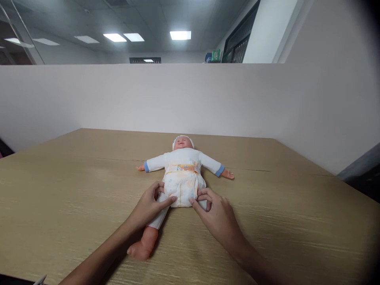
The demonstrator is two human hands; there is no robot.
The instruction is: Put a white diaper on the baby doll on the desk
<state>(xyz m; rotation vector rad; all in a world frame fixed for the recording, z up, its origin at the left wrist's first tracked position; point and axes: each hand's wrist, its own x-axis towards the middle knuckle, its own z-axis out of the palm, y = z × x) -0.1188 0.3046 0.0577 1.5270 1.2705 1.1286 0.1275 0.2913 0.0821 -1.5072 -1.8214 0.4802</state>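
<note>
A baby doll (182, 160) in white clothes and a white cap lies on its back on the wooden table (74, 190), arms spread. It wears a white diaper (183, 186) with an orange band. My left hand (148, 208) pinches the diaper's lower left edge, thumb and forefinger on the cloth. My right hand (218, 215) pinches the lower right edge by the doll's hip and covers that leg. The doll's bare left-side leg (145, 243) sticks out toward me under my left wrist.
A white partition wall (118, 99) runs along the table's far edge and continues on the right. A dark object (362, 174) shows past the table's right edge. Ceiling lights are visible above the partition.
</note>
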